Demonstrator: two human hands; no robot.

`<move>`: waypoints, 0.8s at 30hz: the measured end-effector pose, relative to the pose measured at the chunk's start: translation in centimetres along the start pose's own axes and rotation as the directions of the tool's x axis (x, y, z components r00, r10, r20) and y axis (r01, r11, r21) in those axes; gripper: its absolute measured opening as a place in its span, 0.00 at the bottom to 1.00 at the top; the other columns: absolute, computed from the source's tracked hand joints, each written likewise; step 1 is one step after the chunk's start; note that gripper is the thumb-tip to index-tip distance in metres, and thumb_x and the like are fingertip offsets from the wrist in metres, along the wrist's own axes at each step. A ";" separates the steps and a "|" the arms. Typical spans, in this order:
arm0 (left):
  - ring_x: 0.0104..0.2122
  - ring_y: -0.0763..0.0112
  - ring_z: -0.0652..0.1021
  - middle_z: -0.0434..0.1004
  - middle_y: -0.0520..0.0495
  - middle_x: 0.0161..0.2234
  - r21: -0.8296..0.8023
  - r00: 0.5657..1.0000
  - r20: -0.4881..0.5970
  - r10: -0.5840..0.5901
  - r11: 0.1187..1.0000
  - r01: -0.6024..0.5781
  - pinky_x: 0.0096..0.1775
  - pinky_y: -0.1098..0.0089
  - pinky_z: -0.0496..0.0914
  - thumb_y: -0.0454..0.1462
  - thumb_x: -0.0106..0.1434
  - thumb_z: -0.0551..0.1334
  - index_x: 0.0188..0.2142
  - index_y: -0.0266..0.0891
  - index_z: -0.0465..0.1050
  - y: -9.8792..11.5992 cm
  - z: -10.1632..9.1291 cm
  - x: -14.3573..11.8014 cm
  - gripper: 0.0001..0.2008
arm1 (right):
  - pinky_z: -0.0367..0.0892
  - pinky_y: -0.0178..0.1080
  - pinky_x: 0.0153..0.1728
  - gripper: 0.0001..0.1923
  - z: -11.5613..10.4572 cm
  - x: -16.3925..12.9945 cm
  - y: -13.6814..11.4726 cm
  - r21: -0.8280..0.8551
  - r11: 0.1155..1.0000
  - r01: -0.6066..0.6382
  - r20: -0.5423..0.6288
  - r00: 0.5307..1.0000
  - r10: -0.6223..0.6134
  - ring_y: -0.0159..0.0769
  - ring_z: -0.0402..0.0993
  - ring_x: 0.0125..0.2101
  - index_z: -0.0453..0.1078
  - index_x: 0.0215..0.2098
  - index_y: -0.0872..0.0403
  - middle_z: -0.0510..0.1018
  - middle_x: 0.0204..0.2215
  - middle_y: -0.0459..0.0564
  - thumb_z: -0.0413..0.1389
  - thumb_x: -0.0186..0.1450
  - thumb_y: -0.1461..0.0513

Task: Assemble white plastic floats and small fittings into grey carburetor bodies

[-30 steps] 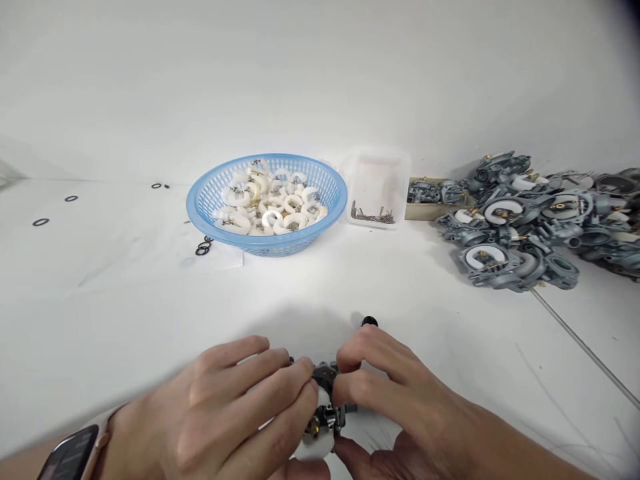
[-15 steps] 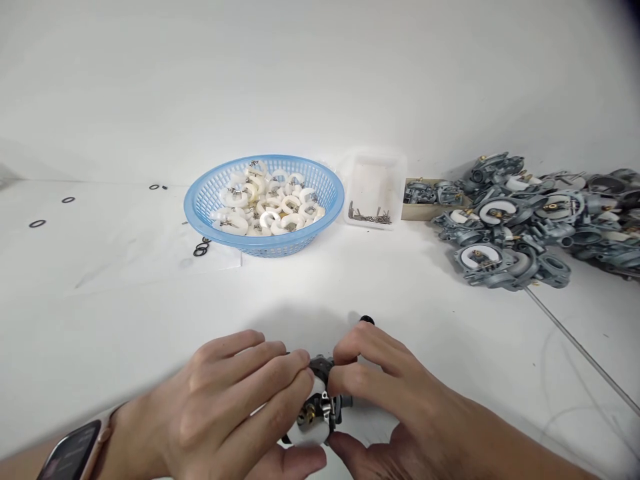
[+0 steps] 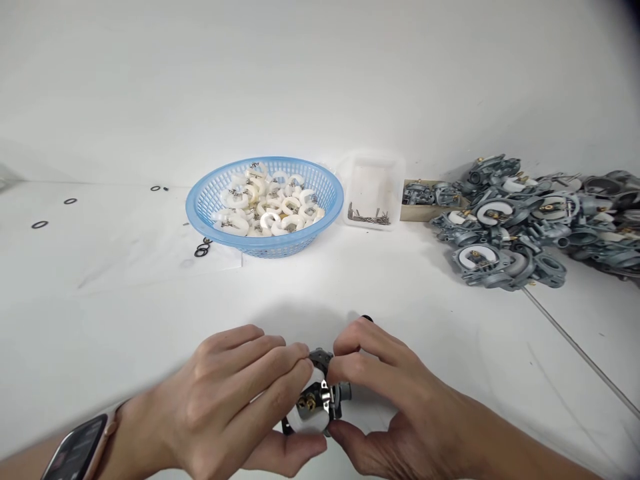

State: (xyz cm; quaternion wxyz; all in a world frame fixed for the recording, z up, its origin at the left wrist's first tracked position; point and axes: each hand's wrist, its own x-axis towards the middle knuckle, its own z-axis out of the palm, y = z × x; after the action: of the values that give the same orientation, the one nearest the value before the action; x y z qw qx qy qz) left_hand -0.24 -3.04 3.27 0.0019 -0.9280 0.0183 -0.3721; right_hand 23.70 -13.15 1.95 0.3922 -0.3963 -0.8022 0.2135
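Low in the middle of the head view, both hands close around one small grey metal carburetor [image 3: 316, 402] with a white plastic float and a brass part showing on top. My left hand [image 3: 235, 407] cups it from the left, thumb underneath and fingers over the top. From the right, my right hand [image 3: 395, 400] pinches it with fingertips on the upper edge and thumb below. A smartwatch [image 3: 75, 453] sits on my left wrist. A small black knob [image 3: 367, 319] peeks out just behind my right fingers.
A blue plastic basket [image 3: 200, 207] of white floats stands at centre back. Right of it are a clear tray [image 3: 375, 180] with metal pins and a cardboard box [image 3: 417, 210]. A heap of carburetors [image 3: 525, 223] lies far right. Black O-rings [image 3: 201, 249] lie left, a thin rod [image 3: 580, 350] at right.
Both hands have turned the carburetor slightly, so the white float and brass part face up more. The hands stay in the same place on the table.
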 end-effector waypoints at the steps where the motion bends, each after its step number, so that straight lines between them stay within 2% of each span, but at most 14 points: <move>1: 0.32 0.60 0.88 0.88 0.37 0.34 -0.004 1.000 -0.005 0.004 1.000 -0.004 0.29 0.65 0.81 0.40 0.75 0.67 0.44 0.25 0.79 0.0 0.0 0.0 0.15 | 0.71 0.40 0.40 0.13 0.0 0.0 0.0 0.000 1.000 -0.001 0.000 1.000 0.001 0.38 0.70 0.38 0.70 0.49 0.53 0.71 0.39 0.48 0.63 0.67 0.68; 9: 0.34 0.60 0.87 0.88 0.37 0.36 0.014 0.999 0.037 0.004 1.000 -0.005 0.32 0.65 0.81 0.41 0.74 0.69 0.46 0.24 0.78 0.1 -0.1 -0.2 0.16 | 0.71 0.40 0.40 0.13 0.1 -0.1 0.1 0.008 1.000 -0.019 0.009 1.000 0.019 0.38 0.70 0.38 0.71 0.48 0.52 0.72 0.40 0.48 0.62 0.67 0.69; 19: 0.33 0.64 0.87 0.88 0.42 0.36 0.046 1.000 -0.004 0.001 0.999 -0.001 0.32 0.67 0.81 0.42 0.78 0.65 0.45 0.29 0.80 0.1 -0.2 0.1 0.15 | 0.72 0.40 0.40 0.14 0.0 0.1 -0.2 -0.002 1.000 -0.013 0.007 1.000 0.013 0.39 0.70 0.37 0.71 0.48 0.52 0.72 0.39 0.49 0.61 0.65 0.69; 24: 0.28 0.67 0.85 0.88 0.45 0.34 0.083 0.999 0.030 -0.023 0.996 0.021 0.33 0.64 0.79 0.43 0.82 0.60 0.44 0.29 0.79 0.4 -0.3 0.1 0.17 | 0.72 0.41 0.40 0.13 -0.3 0.2 -0.3 -0.054 0.999 0.002 0.024 1.000 0.000 0.38 0.70 0.38 0.70 0.45 0.53 0.72 0.40 0.49 0.57 0.64 0.72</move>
State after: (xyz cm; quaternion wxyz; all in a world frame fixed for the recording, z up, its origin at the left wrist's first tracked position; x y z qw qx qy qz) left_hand -0.39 -3.48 3.61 0.0366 -0.9330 -0.0074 -0.3580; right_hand 23.73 -13.13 2.46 0.3717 -0.4037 -0.8126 0.1961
